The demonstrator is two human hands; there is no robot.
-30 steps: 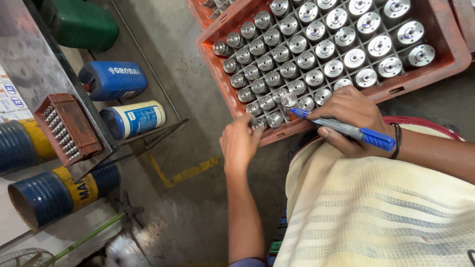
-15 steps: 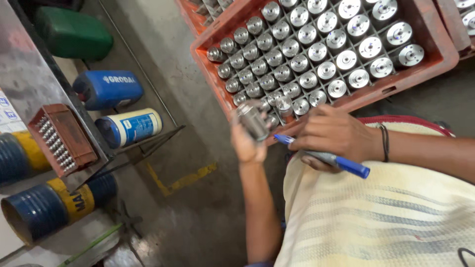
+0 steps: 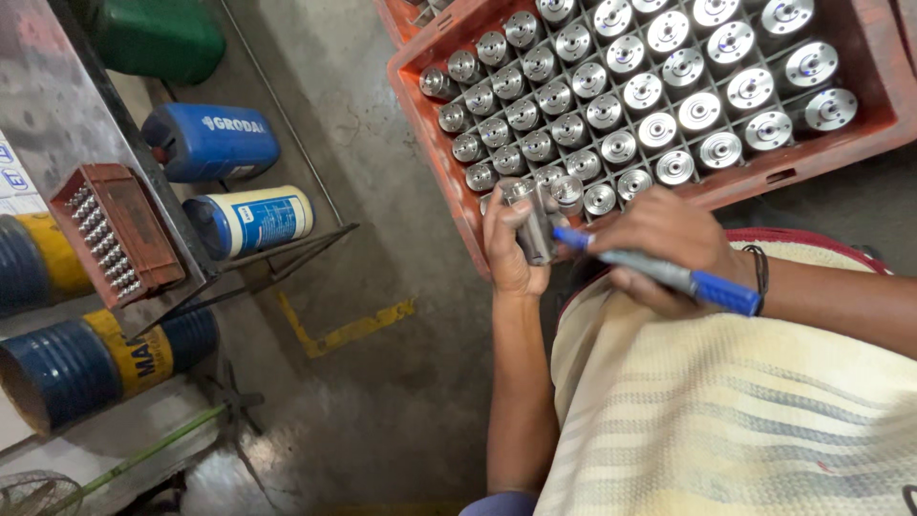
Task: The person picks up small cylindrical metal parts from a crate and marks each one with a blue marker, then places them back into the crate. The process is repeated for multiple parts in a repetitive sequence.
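Metal cylinder (image 3: 533,222), a small turned part with a flanged end, sits upright in the left hand (image 3: 511,250), just off the near left corner of the orange crate (image 3: 458,205). The left hand's fingers are wrapped closed round the part's body, thumb on the near side, so the grip is firm and complete. The right hand (image 3: 669,248) is closed on a blue marker pen (image 3: 659,272), held across the palm with the capped end pointing toward the wrist and the tip (image 3: 559,234) touching or nearly touching the cylinder's side; contact cannot be confirmed, as the view is slightly blurred at that spot. A dark band (image 3: 759,277) circles the right wrist. The crate holds many like metal parts (image 3: 659,96) standing in a divider grid, flanged ends up. A striped cream cloth (image 3: 726,411) covers the person's lap below both hands. To the left, on the concrete floor (image 3: 382,382), lie a blue canister (image 3: 210,141), a white and blue can (image 3: 250,220) and a blue and yellow drum (image 3: 86,363). A small red tray of pins (image 3: 115,234) rests on a metal shelf edge.
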